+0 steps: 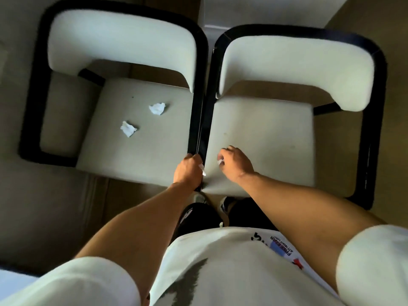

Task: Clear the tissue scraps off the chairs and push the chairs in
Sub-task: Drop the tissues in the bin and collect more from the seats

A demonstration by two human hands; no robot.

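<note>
Two cream chairs with black frames stand side by side. The left chair (141, 155) has two crumpled tissue scraps on its seat, one (157, 108) further back and one (128, 128) nearer the middle. The right chair (276, 140) has a bare seat apart from my hands' corner. My left hand (187, 171) is closed at the gap between the chairs, with a white tissue scrap (202, 170) sticking out of it. My right hand (237, 163) rests on the right seat's front left corner, fingers pinched on a small tissue scrap (220, 161).
A pale table edge (265, 12) lies beyond the chair backs at the top. Brown floor (364, 21) shows on the right and between the chairs. My shoes (225, 203) stand just in front of the seats.
</note>
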